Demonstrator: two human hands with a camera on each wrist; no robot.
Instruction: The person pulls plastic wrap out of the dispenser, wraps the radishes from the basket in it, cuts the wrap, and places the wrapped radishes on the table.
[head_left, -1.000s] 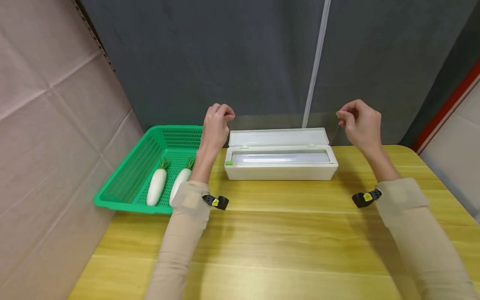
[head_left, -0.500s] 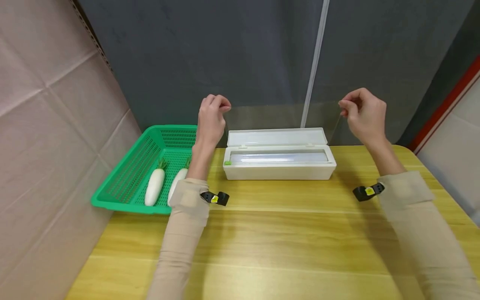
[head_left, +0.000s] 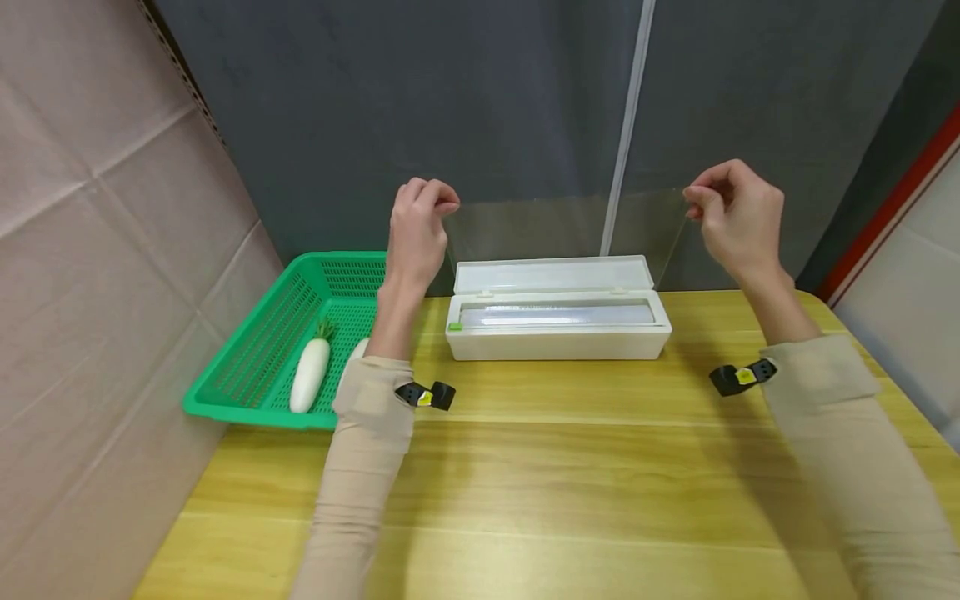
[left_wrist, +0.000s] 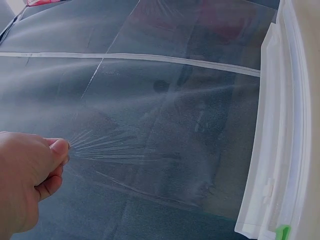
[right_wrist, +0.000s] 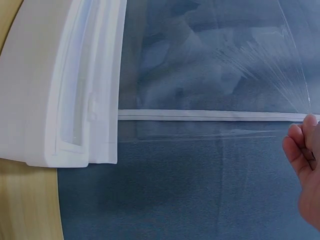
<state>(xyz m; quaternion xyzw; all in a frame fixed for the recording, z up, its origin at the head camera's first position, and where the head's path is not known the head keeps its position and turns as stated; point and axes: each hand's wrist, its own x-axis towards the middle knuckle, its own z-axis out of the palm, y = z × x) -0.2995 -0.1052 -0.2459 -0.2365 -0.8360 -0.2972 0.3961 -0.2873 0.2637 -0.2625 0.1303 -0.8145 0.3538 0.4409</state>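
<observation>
A clear sheet of cling film (head_left: 555,225) rises from the white cling film dispenser (head_left: 558,346), whose lid (head_left: 555,275) stands open at the back. My left hand (head_left: 417,229) pinches the film's upper left corner, and creases fan out from the fingertips in the left wrist view. At the upper right corner my right hand (head_left: 738,217) pinches the film between thumb and fingers; similar creases (right_wrist: 280,75) show in the right wrist view. Both hands are raised above and behind the dispenser, with the film stretched between them. A green slider (head_left: 455,327) sits at the dispenser's left end.
A green plastic basket (head_left: 225,400) stands on the left of the wooden table (head_left: 555,500). It holds two white radishes (head_left: 311,375), one mostly hidden behind the left forearm. A dark curtain (head_left: 450,100) hangs behind the table, with a pale wall (head_left: 97,333) at left.
Both hands have moved up and slightly apart, drawing more film up out of the dispenser. The dispenser and basket have stayed in place on the table.
</observation>
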